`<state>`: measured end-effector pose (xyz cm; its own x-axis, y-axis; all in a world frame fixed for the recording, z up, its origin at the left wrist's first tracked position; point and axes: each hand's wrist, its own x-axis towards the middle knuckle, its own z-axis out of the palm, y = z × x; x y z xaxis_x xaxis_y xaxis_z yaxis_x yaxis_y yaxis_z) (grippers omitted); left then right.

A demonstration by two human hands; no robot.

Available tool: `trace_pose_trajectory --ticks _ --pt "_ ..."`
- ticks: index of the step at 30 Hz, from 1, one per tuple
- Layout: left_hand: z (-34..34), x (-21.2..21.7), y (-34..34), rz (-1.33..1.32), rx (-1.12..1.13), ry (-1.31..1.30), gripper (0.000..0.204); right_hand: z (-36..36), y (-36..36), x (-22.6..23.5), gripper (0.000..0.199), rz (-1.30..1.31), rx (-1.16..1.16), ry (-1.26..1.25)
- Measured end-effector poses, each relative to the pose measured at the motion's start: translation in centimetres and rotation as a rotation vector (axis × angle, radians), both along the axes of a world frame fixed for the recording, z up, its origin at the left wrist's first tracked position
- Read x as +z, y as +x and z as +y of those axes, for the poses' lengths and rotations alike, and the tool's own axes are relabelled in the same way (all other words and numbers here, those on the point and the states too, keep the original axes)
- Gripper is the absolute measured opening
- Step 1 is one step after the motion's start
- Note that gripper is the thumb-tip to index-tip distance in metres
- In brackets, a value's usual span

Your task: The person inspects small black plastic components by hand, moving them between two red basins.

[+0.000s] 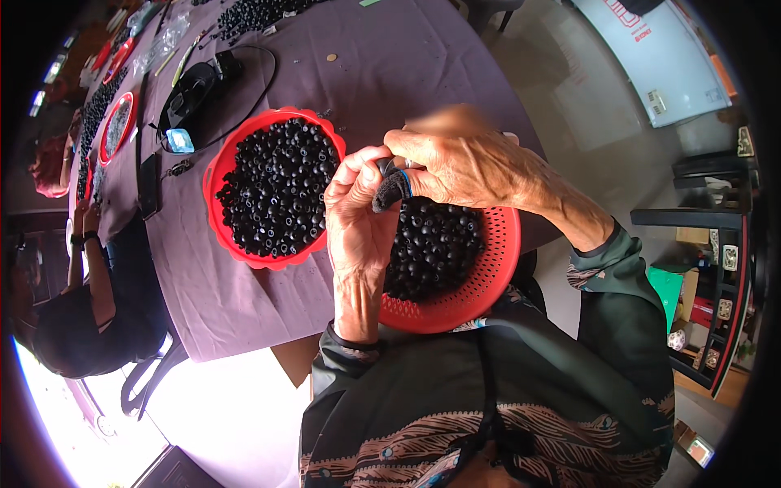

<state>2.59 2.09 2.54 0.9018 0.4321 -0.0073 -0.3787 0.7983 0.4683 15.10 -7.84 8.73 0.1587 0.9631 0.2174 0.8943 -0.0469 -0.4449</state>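
Note:
My left hand [358,215] and my right hand [476,167] meet above the right basket, fingertips pinched together. Whatever lies between the fingers is too small and covered to make out. A dark cloth finger sleeve [391,192] with a blue edge covers the thumb of my right hand. Beneath my hands, a red perforated basket [503,252] holds many small, round, shiny black pieces [435,252]. Left of my left hand stands a red scalloped basin [213,213] full of similar black pieces [277,187], several with pale round marks or openings.
A purple cloth covers the table [390,65]. Beyond the basin lie a black pouch with a strap [195,85], a small blue packet [180,141] and a dark phone-like slab [149,185]. More black pieces [252,16] are heaped far off. A person in black [93,325] sits at left.

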Motion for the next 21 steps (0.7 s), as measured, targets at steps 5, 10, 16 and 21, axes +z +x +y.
trace_pose_trajectory --ticks 5,10,16,21 --pt "-0.08 0.09 0.14 -0.008 -0.003 -0.02 0.018 0.12 0.09 0.36 0.025 0.076 -0.023 0.039" --pt "-0.18 0.42 0.06 0.009 -0.002 -0.02 0.018 0.31 -0.08 0.35 0.025 0.07 -0.029 -0.004" --pt "-0.2 0.48 0.16 0.048 0.019 0.022 0.018 0.22 -0.2 0.05 0.023 0.03 -0.031 0.032" --pt "-0.19 0.38 0.23 0.057 0.036 0.016 0.017 0.19 -0.36 0.14 0.023 -0.01 -0.044 -0.014"
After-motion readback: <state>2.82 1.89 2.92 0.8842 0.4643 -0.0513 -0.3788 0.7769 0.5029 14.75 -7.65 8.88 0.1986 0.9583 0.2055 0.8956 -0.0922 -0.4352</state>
